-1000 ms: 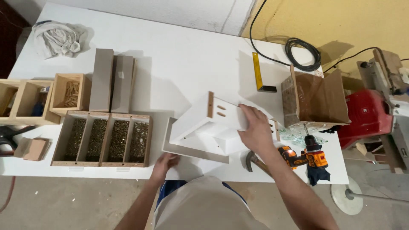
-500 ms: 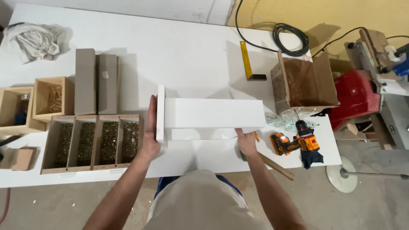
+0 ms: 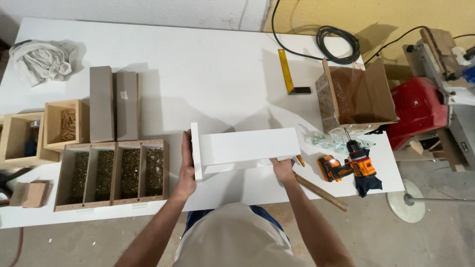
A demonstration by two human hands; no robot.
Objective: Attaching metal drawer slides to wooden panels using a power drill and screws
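Observation:
A white board assembly (image 3: pixel 247 146), made of joined flat panels, lies on the white table (image 3: pixel 208 74) in front of me. My left hand (image 3: pixel 186 165) presses flat against its upright left end panel. My right hand (image 3: pixel 283 169) grips its lower right edge from below. A wooden-handled hammer (image 3: pixel 319 190) lies just right of my right hand. An orange and black cordless drill (image 3: pixel 349 165) rests further right near the table's edge.
A wooden tray of screws (image 3: pixel 111 174) sits left of my left hand, with two grey boxes (image 3: pixel 114 104) and small wooden boxes (image 3: pixel 44 129) beyond. An open cardboard box (image 3: pixel 356 96), a yellow square (image 3: pixel 289 74), a cable coil (image 3: pixel 339 42) and a rag (image 3: pixel 42 62) lie around. A red machine (image 3: pixel 420 111) stands off the right edge.
The white assembly has been turned from a tilted, open pose to lying long and level. My left hand moved up to its left end; my right hand shifted to its lower right edge.

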